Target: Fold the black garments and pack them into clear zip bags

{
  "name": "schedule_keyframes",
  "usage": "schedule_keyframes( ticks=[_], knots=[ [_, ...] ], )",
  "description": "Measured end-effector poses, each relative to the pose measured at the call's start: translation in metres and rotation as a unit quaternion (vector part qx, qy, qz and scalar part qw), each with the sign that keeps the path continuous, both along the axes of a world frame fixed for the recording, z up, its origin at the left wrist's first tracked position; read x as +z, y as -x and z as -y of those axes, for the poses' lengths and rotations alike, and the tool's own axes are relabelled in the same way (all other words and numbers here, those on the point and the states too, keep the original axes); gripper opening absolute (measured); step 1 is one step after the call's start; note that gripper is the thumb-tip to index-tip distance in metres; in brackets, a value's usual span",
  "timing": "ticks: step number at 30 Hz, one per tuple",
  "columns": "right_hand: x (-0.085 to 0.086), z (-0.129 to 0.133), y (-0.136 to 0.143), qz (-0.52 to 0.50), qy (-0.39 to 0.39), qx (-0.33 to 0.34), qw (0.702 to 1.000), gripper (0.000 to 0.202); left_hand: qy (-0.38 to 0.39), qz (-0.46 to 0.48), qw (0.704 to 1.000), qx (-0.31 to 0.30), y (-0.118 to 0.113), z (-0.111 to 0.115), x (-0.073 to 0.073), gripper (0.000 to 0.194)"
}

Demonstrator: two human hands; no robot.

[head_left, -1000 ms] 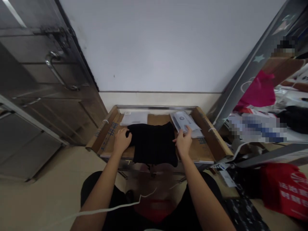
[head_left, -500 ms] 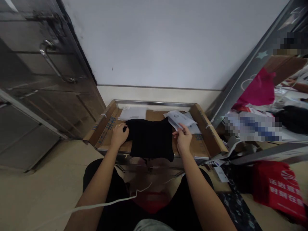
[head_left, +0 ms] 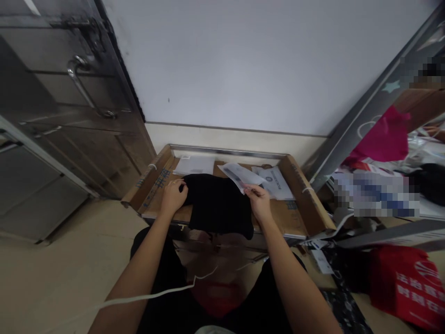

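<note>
Two hands show mid-frame on my feed: the right hand has thumb and fingers pinched on the near corner of a pale packet, beside a black cloth. The left hand curls at the cloth's left edge; I can't tell whether it grips. Beneath lies a cardboard-lined table. Beyond it I see a pale wall up top, a metal door upper left and a red bag lower right.
</note>
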State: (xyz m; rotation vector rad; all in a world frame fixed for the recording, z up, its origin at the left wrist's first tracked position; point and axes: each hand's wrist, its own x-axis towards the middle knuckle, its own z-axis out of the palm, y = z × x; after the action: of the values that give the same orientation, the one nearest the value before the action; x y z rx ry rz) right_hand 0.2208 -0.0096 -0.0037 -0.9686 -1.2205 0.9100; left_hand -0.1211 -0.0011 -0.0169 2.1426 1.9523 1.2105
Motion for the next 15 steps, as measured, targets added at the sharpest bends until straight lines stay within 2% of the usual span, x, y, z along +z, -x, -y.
schedule_keyframes(
  ticks=[3, 5, 8, 10, 12, 15],
  knots=[
    [0.012, -0.005, 0.01, 0.0, -0.005, 0.039, 0.999, 0.012, -0.004, 0.0, 1.0, -0.002, 0.001, -0.001, -0.002, 0.02],
    [0.017, -0.007, 0.021, -0.018, 0.001, 0.093, 0.996, 0.011, -0.004, 0.0, 1.0, -0.004, 0.002, -0.002, -0.003, 0.02],
    [0.016, -0.013, 0.037, -0.011, 0.036, 0.203, 0.978, 0.013, 0.007, -0.011, 1.0, -0.008, 0.005, -0.003, -0.004, 0.022],
    [0.01, -0.021, 0.041, -0.006, 0.063, 0.24, 0.969, 0.015, 0.023, -0.022, 0.999, -0.014, 0.006, -0.002, -0.003, 0.024],
    [0.006, -0.033, 0.039, -0.038, 0.076, 0.228, 0.97, 0.017, 0.031, -0.031, 0.999, -0.014, 0.006, -0.001, -0.003, 0.024],
    [0.006, -0.049, 0.027, -0.124, 0.076, 0.164, 0.976, 0.022, 0.015, -0.028, 0.999, -0.001, 0.003, -0.001, -0.001, 0.022]
  ],
)
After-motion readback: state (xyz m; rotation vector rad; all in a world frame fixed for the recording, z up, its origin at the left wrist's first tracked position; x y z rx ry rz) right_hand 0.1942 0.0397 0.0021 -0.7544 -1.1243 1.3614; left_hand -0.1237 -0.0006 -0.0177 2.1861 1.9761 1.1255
